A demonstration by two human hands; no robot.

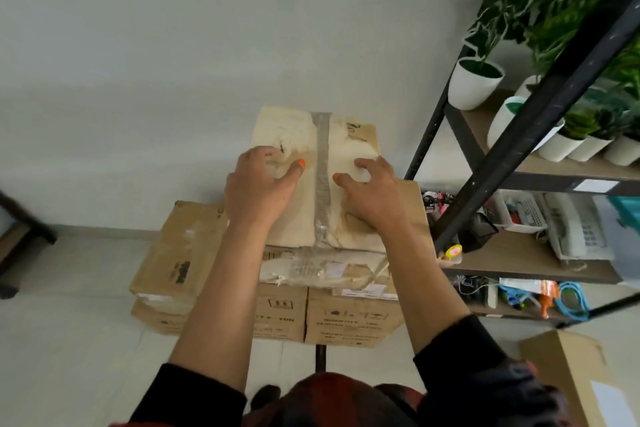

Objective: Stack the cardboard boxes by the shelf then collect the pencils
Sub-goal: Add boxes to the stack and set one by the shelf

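You are pressing both flat hands, left hand [258,180] and right hand [375,192], on the top box [322,184] (holding nothing); beside the shelf [512,163], it is risking sliding off the stack.

- Two hands are resting on the top box: the left hand [258,180] and the right hand [372,191].
- At least five cardboard boxes are showing: the top box [311,135], two printed boxes [349,321] under it, a side box [176,253] at the left, and one lone box [571,367] at the lower right.
- One metal shelf [519,149] is standing at the right.
- About six white plant pots [472,83] are sitting on it.
- One desk telephone [575,229] is lying on a lower level.
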